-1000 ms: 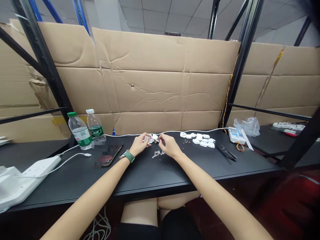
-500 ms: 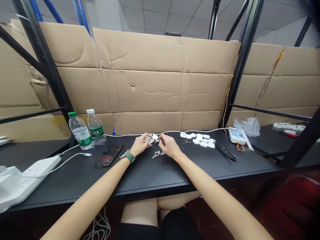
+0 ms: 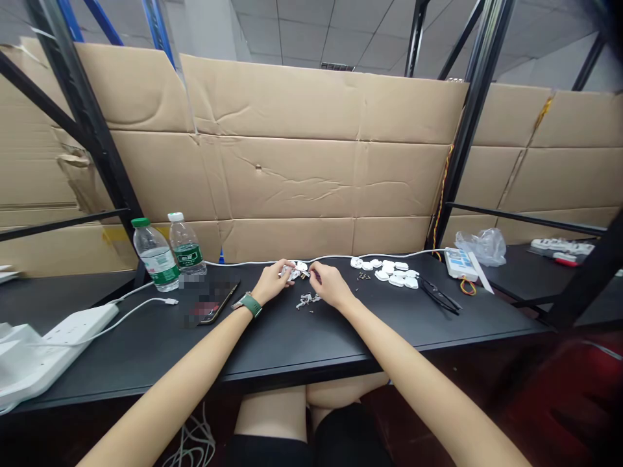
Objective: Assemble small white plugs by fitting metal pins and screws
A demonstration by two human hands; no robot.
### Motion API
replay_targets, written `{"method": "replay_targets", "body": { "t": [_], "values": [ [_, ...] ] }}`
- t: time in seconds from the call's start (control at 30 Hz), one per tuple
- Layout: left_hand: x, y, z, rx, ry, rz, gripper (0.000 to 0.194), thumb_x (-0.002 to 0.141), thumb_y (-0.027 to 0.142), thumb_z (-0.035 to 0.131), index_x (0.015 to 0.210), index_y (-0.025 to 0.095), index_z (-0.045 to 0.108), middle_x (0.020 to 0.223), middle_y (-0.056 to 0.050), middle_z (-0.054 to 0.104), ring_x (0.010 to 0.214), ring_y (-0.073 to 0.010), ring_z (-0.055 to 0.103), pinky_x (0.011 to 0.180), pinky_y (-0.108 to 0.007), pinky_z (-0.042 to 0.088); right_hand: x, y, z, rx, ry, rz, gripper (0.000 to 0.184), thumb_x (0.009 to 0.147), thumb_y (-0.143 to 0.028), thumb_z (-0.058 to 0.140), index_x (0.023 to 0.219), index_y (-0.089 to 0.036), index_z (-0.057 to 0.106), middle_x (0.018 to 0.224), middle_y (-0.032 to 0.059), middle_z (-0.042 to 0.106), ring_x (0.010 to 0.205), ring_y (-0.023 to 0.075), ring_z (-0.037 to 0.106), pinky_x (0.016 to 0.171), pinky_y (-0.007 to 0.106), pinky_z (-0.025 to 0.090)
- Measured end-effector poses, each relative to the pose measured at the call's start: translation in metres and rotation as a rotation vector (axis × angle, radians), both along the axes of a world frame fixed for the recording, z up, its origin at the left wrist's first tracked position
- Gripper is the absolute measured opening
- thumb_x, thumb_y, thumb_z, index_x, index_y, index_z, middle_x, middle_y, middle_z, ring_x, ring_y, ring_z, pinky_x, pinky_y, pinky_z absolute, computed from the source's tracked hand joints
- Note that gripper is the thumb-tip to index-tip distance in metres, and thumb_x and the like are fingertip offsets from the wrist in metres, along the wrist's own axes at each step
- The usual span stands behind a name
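Note:
My left hand point(image 3: 272, 284), with a green-strapped watch on the wrist, is closed on a small white plastic piece point(image 3: 291, 275) above the table. Facing it, my right hand point(image 3: 331, 284) has its thumb and fingers pinched together at the piece's right side; what they hold is too small to make out. Brass-coloured bits show between the two hands. Just below them lies a little heap of pale small parts point(image 3: 307, 300). To the right are several white rounded plastic parts point(image 3: 396, 281), with tiny brass-coloured pieces point(image 3: 363, 276) beside them.
A black long-handled tool point(image 3: 440, 298) and a white box with wires point(image 3: 461, 264) lie at the right. On the left are two water bottles point(image 3: 160, 266), a phone point(image 3: 219, 303), a white cable and a power strip point(image 3: 73, 337). Cardboard point(image 3: 292, 175) stands behind the table.
Both hands stay in nearly the same place. The white piece between the fingers appears slightly turned.

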State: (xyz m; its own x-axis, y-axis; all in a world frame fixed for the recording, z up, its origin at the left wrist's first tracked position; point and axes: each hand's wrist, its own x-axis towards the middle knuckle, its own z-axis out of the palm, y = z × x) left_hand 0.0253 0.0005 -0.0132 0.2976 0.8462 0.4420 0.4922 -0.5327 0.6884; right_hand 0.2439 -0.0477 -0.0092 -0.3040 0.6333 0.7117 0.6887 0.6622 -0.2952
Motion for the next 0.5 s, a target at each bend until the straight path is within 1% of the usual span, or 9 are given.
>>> {"method": "replay_targets", "body": {
  "t": [0.13,0.2,0.27,0.37,0.43,0.5],
  "values": [
    [-0.005,0.006,-0.004,0.05,0.061,0.007,0.032,0.097,0.043,0.048,0.114,0.02,0.063,0.097,-0.005,0.076,0.074,-0.0196,0.077,0.067,-0.029,0.061,0.0,-0.003,0.004,-0.06,-0.094,-0.04,0.023,0.106,-0.024,0.043,0.096,-0.019,0.063,0.085,0.0053,0.071,0.077,0.0171,0.066,0.071,0.025,0.038],
    [-0.006,0.008,-0.005,0.071,0.09,0.001,0.032,0.097,0.042,0.048,0.114,0.021,0.063,0.094,-0.004,0.076,0.075,-0.0198,0.077,0.069,-0.029,0.06,0.0,-0.006,0.007,-0.096,-0.143,-0.098,0.026,0.108,-0.027,0.041,0.098,-0.019,0.063,0.087,0.0065,0.073,0.08,0.0183,0.067,0.07,0.025,0.037],
    [-0.007,0.009,-0.005,0.086,0.107,-0.009,0.033,0.098,0.043,0.047,0.115,0.021,0.063,0.091,-0.004,0.076,0.076,-0.02,0.077,0.07,-0.029,0.06,-0.001,-0.01,0.009,-0.137,-0.189,-0.157,0.027,0.109,-0.031,0.04,0.101,-0.019,0.063,0.085,0.0066,0.072,0.078,0.0192,0.068,0.068,0.026,0.036],
    [-0.008,0.009,-0.004,0.107,0.102,-0.008,0.034,0.099,0.046,0.046,0.114,0.021,0.064,0.09,-0.004,0.076,0.074,-0.0197,0.076,0.072,-0.03,0.059,0.0,-0.014,0.01,-0.164,-0.197,-0.167,0.02,0.106,-0.035,0.048,0.109,-0.019,0.059,0.084,0.0051,0.071,0.075,0.0195,0.067,0.066,0.026,0.036],
    [-0.008,0.008,-0.003,0.116,0.1,-0.001,0.035,0.099,0.046,0.046,0.114,0.02,0.064,0.088,-0.004,0.076,0.073,-0.0196,0.076,0.073,-0.03,0.059,0.0,-0.015,0.01,-0.148,-0.173,-0.131,0.015,0.103,-0.03,0.054,0.111,-0.018,0.056,0.092,0.0057,0.072,0.079,0.0191,0.067,0.068,0.025,0.039],
    [-0.008,0.008,-0.002,0.135,0.11,0.007,0.036,0.1,0.046,0.045,0.115,0.02,0.065,0.09,-0.004,0.077,0.075,-0.0194,0.075,0.073,-0.03,0.059,0.001,-0.013,0.01,-0.122,-0.16,-0.108,0.009,0.102,-0.023,0.053,0.109,-0.018,0.057,0.101,0.0076,0.071,0.088,0.0188,0.067,0.073,0.025,0.041]
  ]
}}
